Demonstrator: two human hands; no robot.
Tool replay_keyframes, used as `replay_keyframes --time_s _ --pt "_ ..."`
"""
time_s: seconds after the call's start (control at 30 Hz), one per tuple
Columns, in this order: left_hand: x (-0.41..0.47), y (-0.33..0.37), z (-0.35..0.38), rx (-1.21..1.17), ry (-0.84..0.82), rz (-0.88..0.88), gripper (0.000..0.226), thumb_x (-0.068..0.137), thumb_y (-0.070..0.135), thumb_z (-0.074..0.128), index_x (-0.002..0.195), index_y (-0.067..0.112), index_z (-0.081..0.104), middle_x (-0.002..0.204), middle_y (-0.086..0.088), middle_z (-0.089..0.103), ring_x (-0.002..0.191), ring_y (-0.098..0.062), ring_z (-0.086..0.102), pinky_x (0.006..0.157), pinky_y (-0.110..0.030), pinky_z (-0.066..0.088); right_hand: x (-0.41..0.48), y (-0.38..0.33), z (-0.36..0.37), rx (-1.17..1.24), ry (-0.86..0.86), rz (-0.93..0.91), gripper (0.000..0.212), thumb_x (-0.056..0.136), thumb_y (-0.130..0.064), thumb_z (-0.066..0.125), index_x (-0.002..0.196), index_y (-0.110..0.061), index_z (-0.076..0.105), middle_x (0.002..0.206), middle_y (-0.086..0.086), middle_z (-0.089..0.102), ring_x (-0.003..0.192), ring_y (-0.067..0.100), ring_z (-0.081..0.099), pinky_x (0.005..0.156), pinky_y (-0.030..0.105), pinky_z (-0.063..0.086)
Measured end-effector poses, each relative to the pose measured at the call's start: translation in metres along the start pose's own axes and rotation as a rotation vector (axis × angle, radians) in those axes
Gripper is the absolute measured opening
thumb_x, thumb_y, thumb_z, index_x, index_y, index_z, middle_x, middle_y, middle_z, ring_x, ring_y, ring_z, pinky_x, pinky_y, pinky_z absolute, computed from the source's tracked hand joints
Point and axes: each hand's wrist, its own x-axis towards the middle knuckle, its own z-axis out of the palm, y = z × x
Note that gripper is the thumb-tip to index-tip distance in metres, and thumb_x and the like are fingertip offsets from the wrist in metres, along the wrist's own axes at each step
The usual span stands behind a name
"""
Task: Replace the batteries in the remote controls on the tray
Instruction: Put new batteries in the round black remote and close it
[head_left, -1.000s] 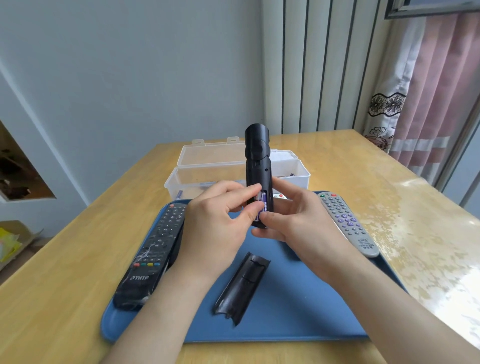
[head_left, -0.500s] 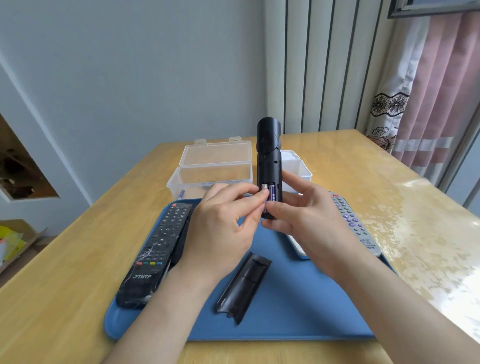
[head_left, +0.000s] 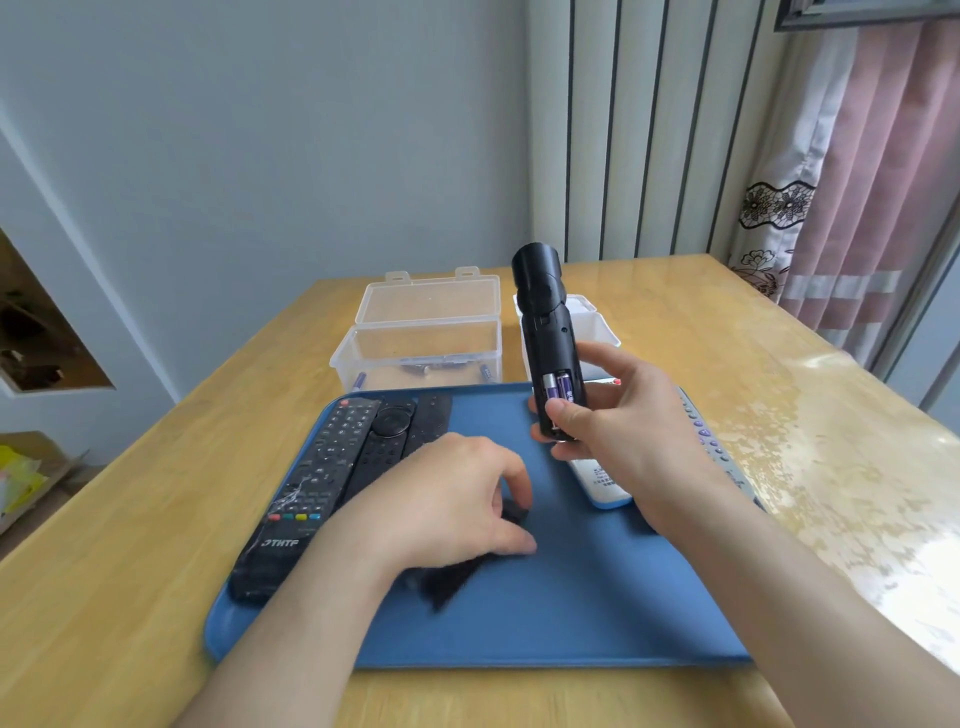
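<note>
My right hand grips a black remote upright above the blue tray. Its open back faces me and shows two purple batteries side by side in the compartment. My left hand is down on the tray, fingers curled around the black battery cover, which is blurred and partly hidden under the hand. Along the tray's left side lie a large black remote and a slimmer black remote. A white remote and a grey remote lie on the right, partly hidden by my right arm.
Behind the tray stands a clear plastic box with its lid up and a few batteries inside, and a white box beside it. The wooden table extends right toward pink curtains. A wall is close behind.
My left hand left the batteries in the compartment and dropped to the tray onto the battery cover. My right hand carried the black remote slightly right.
</note>
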Motion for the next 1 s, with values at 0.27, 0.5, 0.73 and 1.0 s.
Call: replay_keyframes --time_s 0.27,0.5,0.73,1.0 --pt "0.003 -0.015 -0.005 -0.034 0.216 -0.031 0.035 0.074 0.054 0.071 0.105 0.044 0.058 0.087 0.014 0.053 0.086 -0.005 0.051 0.076 -0.025 0.044 0.001 0.005 0.001 0.145 -0.041 0.099 0.040 0.089 0.007 0.053 0.118 -0.019 0.061 0.094 0.018 0.072 0.074 0.028 0.073 0.055 0.026 0.053" --pt "0.000 -0.012 -0.007 -0.035 0.093 -0.005 0.019 0.071 0.040 0.078 0.082 0.025 0.073 0.063 0.005 0.061 0.064 -0.010 0.055 0.061 -0.029 0.046 0.002 0.004 0.003 0.178 -0.030 0.198 0.026 0.092 -0.003 0.042 0.112 -0.014 0.056 0.080 0.010 0.068 0.057 0.021 0.058 0.046 0.027 0.042" --pt "-0.006 0.005 -0.013 -0.404 1.123 0.264 0.013 0.084 0.029 0.071 0.088 0.033 0.060 0.072 0.013 0.060 0.055 -0.009 0.047 0.054 -0.020 0.039 0.002 0.005 0.009 0.375 -0.110 0.325 0.036 0.100 -0.048 0.041 0.105 -0.017 0.058 0.072 0.008 0.059 0.054 0.019 0.047 0.045 0.024 0.034" --pt "0.004 0.015 0.014 0.155 1.063 0.448 0.011 0.087 0.023 0.067 0.096 0.020 0.060 0.095 0.001 0.064 0.078 -0.020 0.062 0.058 -0.036 0.052 -0.004 0.004 0.013 0.590 -0.287 0.321 0.049 0.099 -0.052 0.038 0.116 -0.015 0.065 0.099 0.008 0.066 0.080 0.017 0.065 0.064 0.028 0.051"
